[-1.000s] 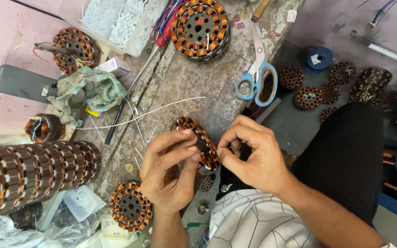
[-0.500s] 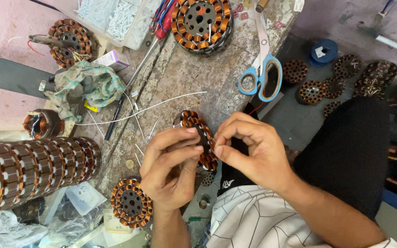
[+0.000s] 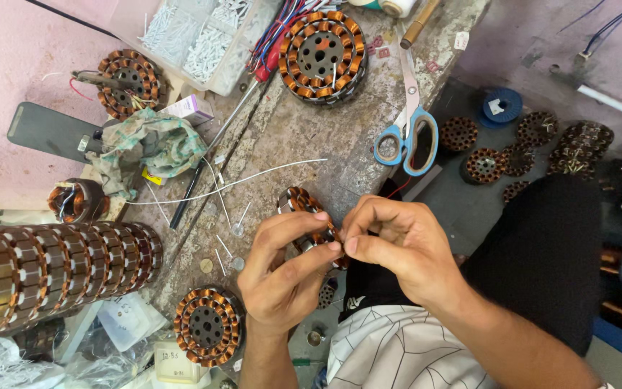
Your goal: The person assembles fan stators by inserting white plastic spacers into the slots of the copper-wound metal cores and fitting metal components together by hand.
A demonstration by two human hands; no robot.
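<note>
My left hand (image 3: 282,270) grips a round copper-wound stator (image 3: 299,202), held on edge just above the worn stone bench (image 3: 304,137). My right hand (image 3: 397,245) pinches at the stator's rim beside the left thumb, its fingertips closed on the windings or a fine wire that I cannot make out. Most of the stator is hidden behind both hands.
Blue-handled scissors (image 3: 406,140) lie beyond the hands, a large stator (image 3: 323,47) further back. Another stator (image 3: 208,326) sits near my left wrist, a long stack of stators (image 3: 52,263) at the left. A crumpled green rag (image 3: 149,148), white wire (image 3: 232,184) and a parts box (image 3: 199,36) are around.
The view has shifted slightly. Both hands stay on the stator, with the right fingers pressed closer to the left thumb.
</note>
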